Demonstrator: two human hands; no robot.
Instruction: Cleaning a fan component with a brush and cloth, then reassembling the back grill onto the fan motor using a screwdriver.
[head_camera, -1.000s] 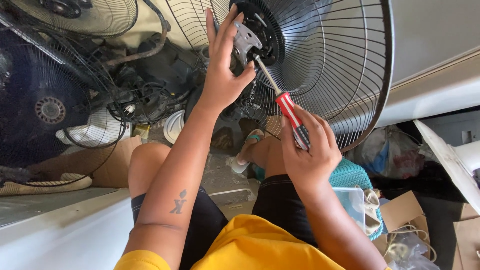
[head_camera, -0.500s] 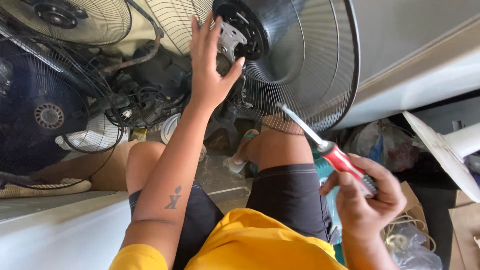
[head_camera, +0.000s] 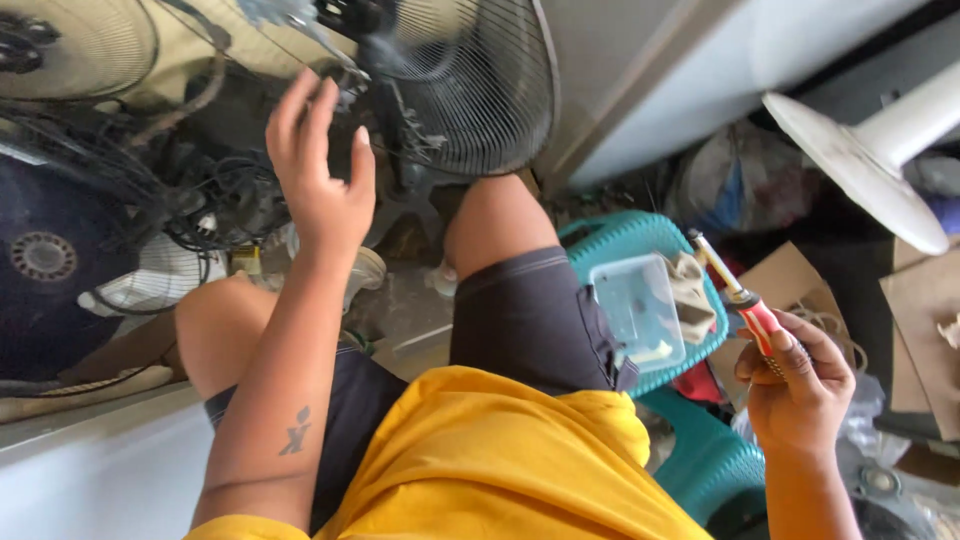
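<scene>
In the head view, the person sits with bare knees apart, in dark shorts and a yellow shirt, and the round dark wire fan guard (head_camera: 470, 90) serves as the landmark. The left hand (head_camera: 320, 170) is raised just below and to the left of the guard, its grip apart and empty, fingers spread and slightly blurred, close to the guard's hub but touching nothing that can be made out. The right hand (head_camera: 800, 385) is held well to the right of the guard and lower, its grip clamped on the red handle of a screwdriver with a pale metal shaft (head_camera: 735, 290); the shaft points up and back toward the guard, a hold that seems meant to keep the tool at the ready and out of the way. Between the guard and that hand stands a teal plastic woven stool (head_camera: 640, 240), just beside the right thigh, carrying a clear plastic box (head_camera: 635, 310) and a beige plastic part (head_camera: 695, 295), likely set there within easy reach. Left of the guard lie a tangle of black cables (head_camera: 200, 190) and a cream fan guard (head_camera: 80, 45). Far right of the guard a white fan base (head_camera: 860, 160) leans above brown cardboard pieces (head_camera: 920, 310) on a crowded, littered floor.
</scene>
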